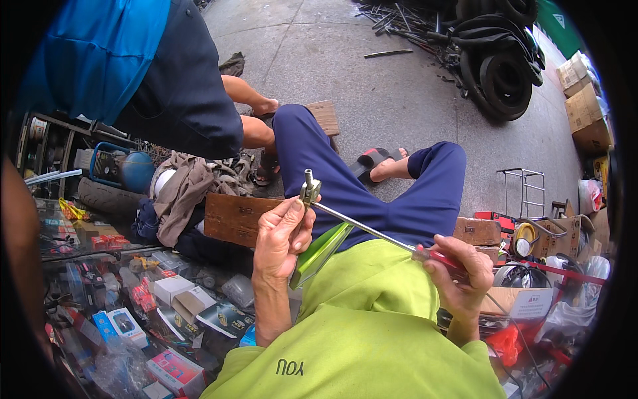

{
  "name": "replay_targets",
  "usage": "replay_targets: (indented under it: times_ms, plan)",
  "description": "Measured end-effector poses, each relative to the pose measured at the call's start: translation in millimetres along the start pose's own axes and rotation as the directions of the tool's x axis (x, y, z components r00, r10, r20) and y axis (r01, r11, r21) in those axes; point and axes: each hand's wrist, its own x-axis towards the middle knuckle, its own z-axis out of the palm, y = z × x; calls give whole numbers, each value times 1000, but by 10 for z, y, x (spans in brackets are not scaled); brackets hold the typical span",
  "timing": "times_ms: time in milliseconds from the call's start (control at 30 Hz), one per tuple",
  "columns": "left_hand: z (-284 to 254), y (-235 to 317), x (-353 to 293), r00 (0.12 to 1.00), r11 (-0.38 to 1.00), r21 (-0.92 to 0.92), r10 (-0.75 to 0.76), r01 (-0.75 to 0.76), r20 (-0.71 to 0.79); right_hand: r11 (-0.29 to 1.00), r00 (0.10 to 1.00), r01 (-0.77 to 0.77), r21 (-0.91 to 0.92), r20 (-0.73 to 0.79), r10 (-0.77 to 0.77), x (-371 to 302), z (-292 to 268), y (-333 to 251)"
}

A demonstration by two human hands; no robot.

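While the left hand grips a small metal fitting with a green plastic piece beneath, the right hand closes around a red-handled screwdriver, its tip at the fitting, above the lap. The fitting looks rigid, light and probably slippery; it is best pinched by its body.

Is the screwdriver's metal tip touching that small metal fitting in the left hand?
Touching. The head view shows the red-handled screwdriver's shaft ending against the small metal fitting held by the left hand.

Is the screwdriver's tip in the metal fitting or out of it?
In. The screwdriver runs from the right hand to the metal fitting held by the left hand; its tip meets it.
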Motion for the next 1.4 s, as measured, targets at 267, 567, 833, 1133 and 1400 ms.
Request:
replay_targets:
  times_ms: [267,567,833,1133,1400]
  plan:
    - [35,8,-7,999,995,94,45,-43,-19,966,974,-221,137,88,210,-12,16,-28]
    - [117,25,-40,966,846,479,258,-235,19,752,879,-476,456,213,427,-24,20,48]
    - [96,-146,11,918,666,684,395,-299,16,957,961,-232,173,194,198,47,-24,26]
    - [52,-151,8,900,575,754,433,-318,49,858,836,-496,133,340,430,-24,31,24]
    - [125,-119,-1,895,507,804,441,-311,68,934,908,-349,78,275,317,-37,53,5]
